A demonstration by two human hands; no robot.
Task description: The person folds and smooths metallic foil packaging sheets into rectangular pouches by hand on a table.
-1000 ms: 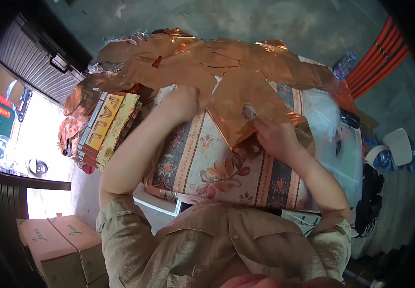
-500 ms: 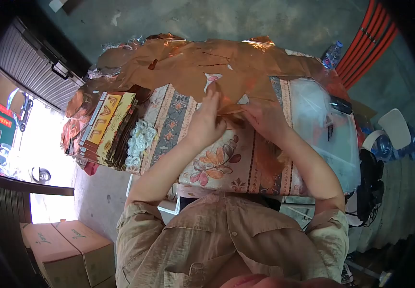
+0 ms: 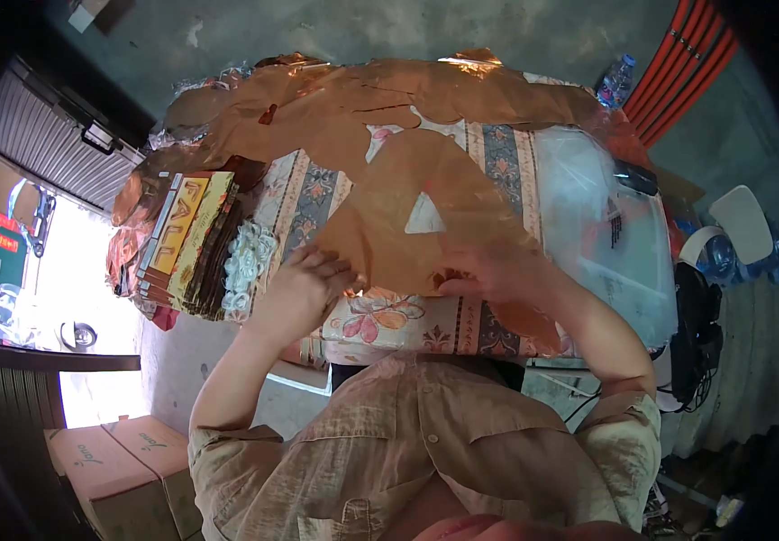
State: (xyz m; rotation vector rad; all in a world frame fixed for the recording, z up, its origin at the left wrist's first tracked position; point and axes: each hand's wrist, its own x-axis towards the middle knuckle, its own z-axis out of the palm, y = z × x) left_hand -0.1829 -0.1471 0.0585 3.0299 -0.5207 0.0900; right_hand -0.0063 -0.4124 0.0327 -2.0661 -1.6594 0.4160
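A brown, thin piece of sheet with a pale triangular hole near its middle lies over the floral cloth. At its lower left edge is my left hand, its fingers bent over the edge. My right hand is closed on the lower right edge, with the fingertips partly hidden. Beyond the piece, more brown sheets are spread along the far side of the table. A further brown scrap lies near my right wrist.
Printed packets are stacked at the left, beside a white tangled bundle. Clear plastic bags and a black object lie at the right. A bottle stands at the far right corner. Cardboard box on the floor, lower left.
The brown piece has come away from the far sheets toward me and lies spread out. Both hands have moved nearer my body and farther apart.
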